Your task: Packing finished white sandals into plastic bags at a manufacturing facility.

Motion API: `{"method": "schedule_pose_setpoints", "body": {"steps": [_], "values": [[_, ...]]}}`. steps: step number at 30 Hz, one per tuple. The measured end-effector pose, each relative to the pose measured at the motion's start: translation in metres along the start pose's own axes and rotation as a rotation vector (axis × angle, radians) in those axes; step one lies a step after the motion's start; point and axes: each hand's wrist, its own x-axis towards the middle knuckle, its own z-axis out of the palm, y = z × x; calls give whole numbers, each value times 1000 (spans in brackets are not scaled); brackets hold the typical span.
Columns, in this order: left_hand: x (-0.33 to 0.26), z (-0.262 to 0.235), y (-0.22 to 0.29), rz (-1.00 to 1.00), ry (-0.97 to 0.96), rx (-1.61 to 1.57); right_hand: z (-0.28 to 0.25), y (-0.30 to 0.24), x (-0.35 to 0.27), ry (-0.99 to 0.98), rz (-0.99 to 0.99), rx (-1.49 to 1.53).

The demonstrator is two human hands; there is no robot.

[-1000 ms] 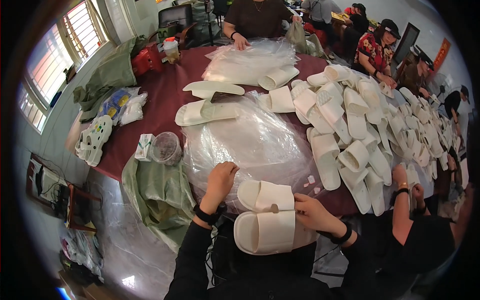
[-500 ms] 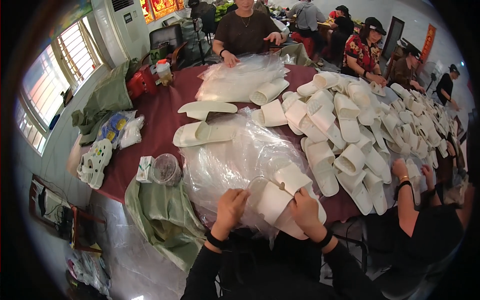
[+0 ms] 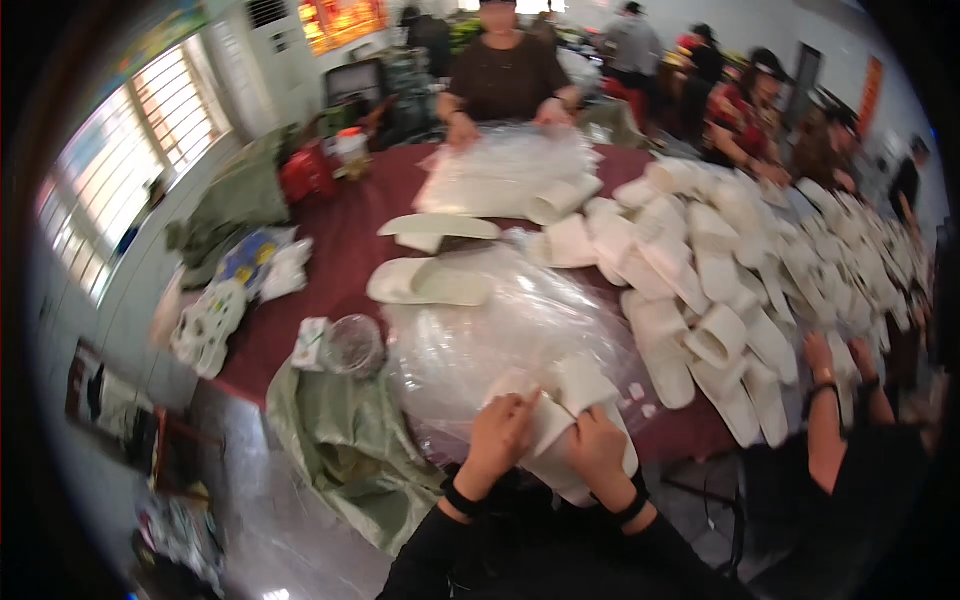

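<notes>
Both hands have pulled the pair of slippers (image 3: 560, 425) tighter together since a second ago, when the two lay side by side under the hands; now they are stacked and tilted at the near edge of the table (image 3: 350, 240). Left hand (image 3: 497, 435) has its fingers curled and clamped on the left side of the pair, right hand (image 3: 597, 447) clamps the lower right side, fingers folded over the white sole. Each wrist carries a dark band. The pair sits right against the pile of clear plastic bags (image 3: 500, 330) spread in front of the person, touching its near edge.

Just beyond the bags lies a flat white slipper (image 3: 428, 283), and behind it another one (image 3: 438, 227), both on the dark red cloth. To the right runs a big heap of white slippers (image 3: 720, 260), stretching far down the table. Left of the bags stands a small clear tub (image 3: 352, 345); what is in it cannot be made out. Beside that a small white box (image 3: 312, 343). Below the table edge hangs a green sack (image 3: 345, 440), mouth open, contents not visible.

Across the table a person in a dark top (image 3: 505, 80) presses both hands on another stack of clear bags (image 3: 505, 170). At the right a co-worker's arm (image 3: 825, 400) reaches toward the heap.
</notes>
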Motion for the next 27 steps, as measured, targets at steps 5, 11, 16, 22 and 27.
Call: {"method": "schedule_pose_setpoints", "body": {"steps": [5,11,16,22,27], "values": [[2,8,1,19,-99,101,-8,12,-16,-51,38,7],[4,14,6,-116,-260,220,1,3,-23,-111,-46,23],[-2,14,19,-31,-326,150,3,9,-16,-21,-25,68],[-12,13,37,83,-272,-34,8,13,-10,92,39,144],[-22,6,32,-182,-124,55,0,10,-1,221,141,210]]}}
